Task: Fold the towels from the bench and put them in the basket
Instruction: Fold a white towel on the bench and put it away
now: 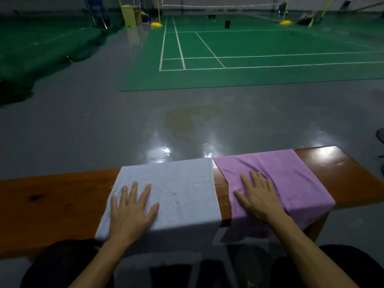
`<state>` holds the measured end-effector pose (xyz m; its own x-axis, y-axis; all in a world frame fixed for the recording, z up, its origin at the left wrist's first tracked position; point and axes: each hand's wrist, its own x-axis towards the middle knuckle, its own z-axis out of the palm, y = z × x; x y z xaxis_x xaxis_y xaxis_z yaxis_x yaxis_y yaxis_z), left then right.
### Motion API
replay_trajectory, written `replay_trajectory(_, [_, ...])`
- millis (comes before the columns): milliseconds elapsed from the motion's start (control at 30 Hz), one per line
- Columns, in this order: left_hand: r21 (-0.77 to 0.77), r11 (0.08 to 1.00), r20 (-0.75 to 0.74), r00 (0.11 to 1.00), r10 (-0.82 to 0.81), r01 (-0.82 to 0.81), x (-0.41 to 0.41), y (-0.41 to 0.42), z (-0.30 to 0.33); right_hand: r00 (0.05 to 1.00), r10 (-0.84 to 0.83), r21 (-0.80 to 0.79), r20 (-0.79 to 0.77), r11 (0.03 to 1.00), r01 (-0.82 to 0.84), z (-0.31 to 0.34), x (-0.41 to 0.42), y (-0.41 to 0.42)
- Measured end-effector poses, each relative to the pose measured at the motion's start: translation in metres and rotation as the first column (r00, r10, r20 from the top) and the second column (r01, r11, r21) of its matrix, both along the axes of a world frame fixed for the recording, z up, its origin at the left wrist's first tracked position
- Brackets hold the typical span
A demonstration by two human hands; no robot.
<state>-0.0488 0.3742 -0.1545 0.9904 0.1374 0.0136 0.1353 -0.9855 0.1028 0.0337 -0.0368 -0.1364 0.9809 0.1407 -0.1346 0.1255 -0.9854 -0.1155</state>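
A pale blue-grey towel (182,192) lies spread across the wooden bench (52,204), its near end hanging over the front edge. My left hand (133,210) rests flat on its left part with fingers spread. To the right a pink towel (286,175) is draped across the bench at a slant, wrinkled near the middle, its near end also hanging down. My right hand (257,196) lies flat on the pink towel's left part, fingers straight. A strip of bare wood separates the two towels. No basket is in view.
Beyond the bench stretches a grey glossy floor (124,125) with a yellowish stain, then a green badminton court (249,59) with a net and yellow post bases. My dark-clothed knees sit below the bench's front edge. A dark object is at the right edge.
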Motion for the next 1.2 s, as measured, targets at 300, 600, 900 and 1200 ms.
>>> replay_trajectory(300, [-0.046,0.995,0.112,0.989,0.094,-0.089,-0.005,0.015,0.005,0.985,-0.023,0.012,0.172,1.000,0.021,0.016,0.000,0.056])
replay_trajectory(600, [-0.215,0.844,0.158,0.836,0.526,-0.491,0.006,0.040,0.017,0.973,-0.042,0.084,0.227,0.996,0.024,0.017,-0.014,0.130])
replay_trajectory(900, [-0.711,0.615,0.029,0.859,0.511,-0.342,0.011,0.060,0.033,0.987,-0.161,0.452,-0.024,0.879,0.155,0.037,0.001,0.148])
replay_trajectory(1200, [-0.972,0.223,-0.001,0.946,0.324,-0.077,0.009,0.063,0.055,0.946,-0.156,0.916,-0.283,0.250,0.315,0.046,0.005,0.143])
